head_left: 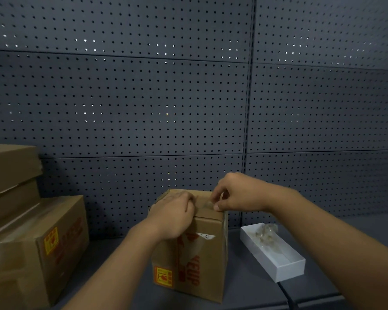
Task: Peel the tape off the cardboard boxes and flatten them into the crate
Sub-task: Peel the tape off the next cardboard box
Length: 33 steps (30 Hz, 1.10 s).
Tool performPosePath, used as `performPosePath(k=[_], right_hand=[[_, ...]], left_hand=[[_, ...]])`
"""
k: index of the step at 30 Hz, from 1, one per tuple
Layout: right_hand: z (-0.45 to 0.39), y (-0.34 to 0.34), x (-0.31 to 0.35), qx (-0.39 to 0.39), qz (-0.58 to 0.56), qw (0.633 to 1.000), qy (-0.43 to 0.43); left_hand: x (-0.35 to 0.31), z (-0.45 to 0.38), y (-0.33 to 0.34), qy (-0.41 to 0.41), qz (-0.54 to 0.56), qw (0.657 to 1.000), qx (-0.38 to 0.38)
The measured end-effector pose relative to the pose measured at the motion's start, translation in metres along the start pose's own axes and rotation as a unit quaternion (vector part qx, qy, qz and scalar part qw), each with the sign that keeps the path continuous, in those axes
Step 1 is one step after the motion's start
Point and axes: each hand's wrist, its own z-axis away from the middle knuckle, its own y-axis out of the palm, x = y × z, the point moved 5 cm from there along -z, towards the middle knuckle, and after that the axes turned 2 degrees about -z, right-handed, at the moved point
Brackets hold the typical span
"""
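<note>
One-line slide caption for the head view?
Left hand steadies small cardboard box; right hand pinches clear tape on top.

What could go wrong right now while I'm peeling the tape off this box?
The right hand pinches only a small bit of clear tape, so it may tear or slip free. The box stands tall and narrow; a hard pull might tip it despite the left hand pressing on top.

Single head-worn wide-angle view, facing forward and slightly down at a pegboard wall (143, 97). Close range: small cardboard box (202, 253) below centre, forearms entering from the bottom edge.
</note>
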Motion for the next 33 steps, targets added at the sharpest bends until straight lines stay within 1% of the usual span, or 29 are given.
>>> performPosePath(k=[8, 11, 16, 19, 22, 33], right_hand=[[0.0, 0.0, -0.001, 0.026, 0.033, 0.999, 0.024], [-0.002, -0.003, -0.004, 0.027, 0.029, 0.998, 0.054], [-0.01, 0.003, -0.018, 0.024, -0.07, 0.989, 0.128], [-0.012, 0.005, -0.021, 0.019, -0.144, 0.971, 0.189], [-0.015, 0.005, -0.024, 0.023, -0.178, 0.957, 0.228], [-0.034, 0.008, -0.023, 0.045, -0.144, 0.947, 0.282]], left_hand=[[-0.001, 0.004, 0.0, 0.012, 0.002, 1.0, -0.011], [-0.001, 0.003, -0.001, 0.012, 0.003, 1.0, -0.009], [-0.005, 0.002, -0.002, 0.017, -0.006, 1.0, -0.007], [-0.004, 0.001, 0.0, 0.017, -0.005, 1.0, -0.002], [-0.003, -0.001, 0.002, 0.016, -0.006, 1.0, 0.003], [-0.002, -0.007, 0.006, 0.019, -0.01, 1.0, 0.01]])
